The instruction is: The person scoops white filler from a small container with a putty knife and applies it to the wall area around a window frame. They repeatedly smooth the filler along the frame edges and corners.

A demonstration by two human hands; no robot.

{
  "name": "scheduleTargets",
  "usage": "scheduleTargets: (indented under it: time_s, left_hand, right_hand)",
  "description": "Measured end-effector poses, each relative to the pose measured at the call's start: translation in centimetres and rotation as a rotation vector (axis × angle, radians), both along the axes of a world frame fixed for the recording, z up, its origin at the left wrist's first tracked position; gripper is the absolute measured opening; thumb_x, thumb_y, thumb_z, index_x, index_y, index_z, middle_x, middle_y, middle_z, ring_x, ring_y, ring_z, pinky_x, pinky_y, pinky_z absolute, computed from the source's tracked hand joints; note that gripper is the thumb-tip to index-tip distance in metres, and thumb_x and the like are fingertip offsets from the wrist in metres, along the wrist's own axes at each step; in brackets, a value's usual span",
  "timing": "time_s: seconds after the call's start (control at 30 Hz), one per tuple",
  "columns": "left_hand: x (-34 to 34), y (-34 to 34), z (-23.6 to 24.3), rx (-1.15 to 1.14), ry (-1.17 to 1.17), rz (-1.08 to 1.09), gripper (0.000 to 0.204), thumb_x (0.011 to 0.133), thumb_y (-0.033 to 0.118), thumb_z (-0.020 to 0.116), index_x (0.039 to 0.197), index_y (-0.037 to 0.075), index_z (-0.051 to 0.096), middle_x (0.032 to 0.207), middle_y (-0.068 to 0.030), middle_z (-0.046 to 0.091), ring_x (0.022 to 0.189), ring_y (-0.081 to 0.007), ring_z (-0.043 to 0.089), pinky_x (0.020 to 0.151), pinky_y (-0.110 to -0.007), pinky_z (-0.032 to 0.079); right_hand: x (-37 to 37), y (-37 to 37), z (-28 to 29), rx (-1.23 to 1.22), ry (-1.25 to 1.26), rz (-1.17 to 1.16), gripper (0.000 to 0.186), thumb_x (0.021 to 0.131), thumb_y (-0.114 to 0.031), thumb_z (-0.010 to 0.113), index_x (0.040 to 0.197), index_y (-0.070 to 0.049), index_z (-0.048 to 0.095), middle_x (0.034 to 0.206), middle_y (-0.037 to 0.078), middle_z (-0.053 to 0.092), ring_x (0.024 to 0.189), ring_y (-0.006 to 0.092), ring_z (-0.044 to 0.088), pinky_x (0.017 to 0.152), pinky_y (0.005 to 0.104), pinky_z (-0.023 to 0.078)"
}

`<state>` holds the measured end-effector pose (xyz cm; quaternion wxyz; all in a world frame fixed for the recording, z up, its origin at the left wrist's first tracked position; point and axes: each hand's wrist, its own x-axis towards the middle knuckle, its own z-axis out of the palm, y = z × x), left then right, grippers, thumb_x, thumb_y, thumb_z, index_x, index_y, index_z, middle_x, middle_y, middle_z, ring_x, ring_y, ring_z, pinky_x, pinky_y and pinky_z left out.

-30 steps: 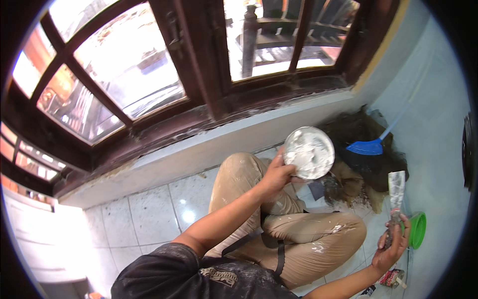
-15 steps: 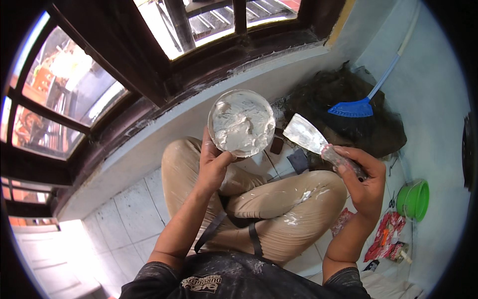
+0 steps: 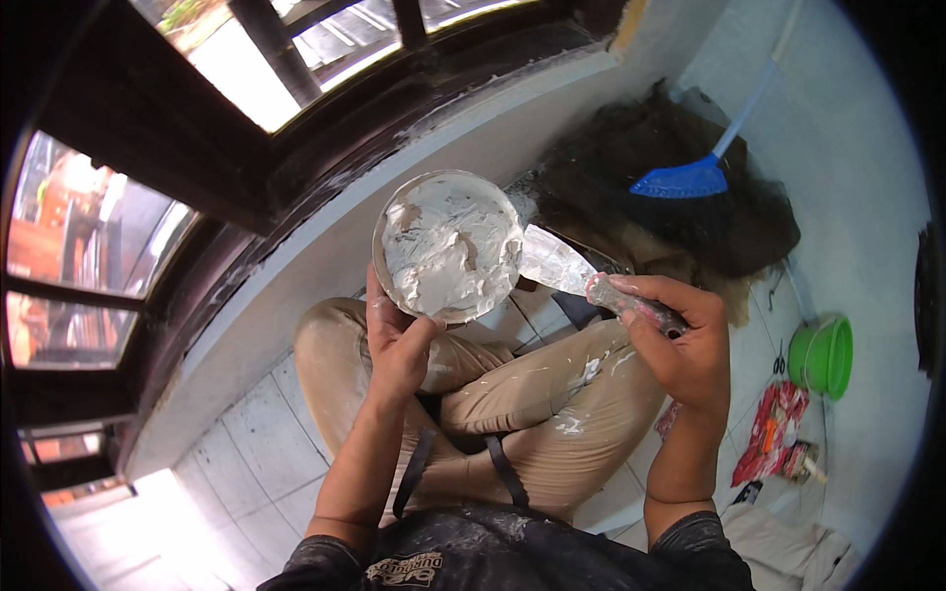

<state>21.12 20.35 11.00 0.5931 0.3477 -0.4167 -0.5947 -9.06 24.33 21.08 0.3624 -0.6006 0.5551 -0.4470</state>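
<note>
A shallow round tub (image 3: 379, 258) sits in the left hand (image 3: 399, 340), tilted so that its open top shows. White paste (image 3: 458, 264) covers the inside, smeared thin in places and heaped in a soft ridge near the middle. The left hand is closed on the tub from the near side, thumb at the rim, the other fingers running out of sight beneath it. The right hand (image 3: 685, 340) is curled around the handle of a putty knife (image 3: 599, 286), whose white-coated blade points left toward the tub. The blade's end meets the tub's right rim in this view, though whether the two actually touch is hard to say.

Below both hands are the person's crossed legs in tan trousers (image 3: 552, 404), spotted with white, especially at the knee just left of the right hand. Beyond the right hand, a dark crumpled heap (image 3: 611, 187) lies on the floor, with a blue broom (image 3: 680, 179) at it, the handle rising along the pale wall (image 3: 847, 197). To the right of the right hand stand a green bucket (image 3: 806, 362) and, just beside it, black scissors (image 3: 779, 361); nearer the person is a red-and-white wrapper (image 3: 774, 433). Beyond the left hand runs a dark window frame (image 3: 148, 118); pale floor tiles (image 3: 261, 438) spread below and left of it.
</note>
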Motion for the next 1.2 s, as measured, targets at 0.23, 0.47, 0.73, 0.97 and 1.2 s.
scheduleTargets:
  time_s: [0.23, 0.47, 0.73, 0.97, 1.2]
  left_hand:
    - [-0.6, -1.4, -1.5, -0.029, -0.012, -0.199, 0.099, 0.083, -0.01, 0.055, 0.174, 0.004, 0.017, 0.162, -0.0147, 0.045, 0.151, -0.0256, 0.048, 0.126, -0.041, 0.039]
    - [-0.1, -0.6, -5.5, -0.182, -0.097, -0.242, 0.097, 0.084, -0.01, 0.054, 0.172, -0.004, 0.014, 0.162, -0.0162, 0.043, 0.152, -0.0245, 0.043, 0.128, -0.038, 0.032]
    - [2.2, -1.5, -9.2, 0.237, 0.097, -0.122, 0.088, 0.091, -0.01, 0.058, 0.17, 0.008, 0.023, 0.152, -0.0141, 0.053, 0.135, -0.0235, 0.06, 0.103, -0.035, 0.06]
    - [3.4, -1.8, -7.4, 0.364, 0.116, 0.085, 0.081, 0.092, -0.005, 0.058, 0.167, 0.011, 0.031, 0.146, -0.013, 0.062, 0.114, -0.0221, 0.072, 0.078, -0.031, 0.066]
    - [4.4, -2.4, -8.2, 0.406, 0.098, 0.04, 0.082, 0.093, -0.006, 0.059, 0.167, 0.012, 0.029, 0.147, -0.0135, 0.061, 0.123, -0.0253, 0.072, 0.083, -0.036, 0.068]
  right_hand:
    - [5.2, 2.0, -4.3, 0.015, -0.096, -0.262, 0.029, 0.097, 0.001, 0.073, 0.125, 0.006, 0.079, 0.114, 0.009, 0.081, 0.097, 0.007, 0.069, 0.084, 0.0221, 0.053]
    - [10.5, 0.9, -7.3, 0.085, -0.477, -0.266, 0.036, 0.106, 0.0, 0.066, 0.141, 0.004, 0.069, 0.107, 0.016, 0.078, 0.068, 0.0029, 0.052, 0.059, 0.0203, 0.041]
    - [13.9, -2.2, -7.0, -0.059, -0.387, -0.266, 0.036, 0.109, -0.003, 0.063, 0.144, 0.004, 0.067, 0.114, 0.016, 0.078, 0.067, 0.004, 0.052, 0.059, 0.0205, 0.04]
    - [18.1, -9.1, -7.8, -0.132, -0.171, -0.344, 0.031, 0.106, -0.008, 0.069, 0.132, 0.006, 0.074, 0.1, 0.007, 0.079, 0.069, 0.002, 0.056, 0.061, 0.021, 0.044]
    - [18.5, -13.0, -6.1, -0.044, -0.153, -0.315, 0.023, 0.101, -0.01, 0.072, 0.118, 0.003, 0.08, 0.083, 0.007, 0.076, 0.051, 0.0006, 0.046, 0.046, 0.0204, 0.031]
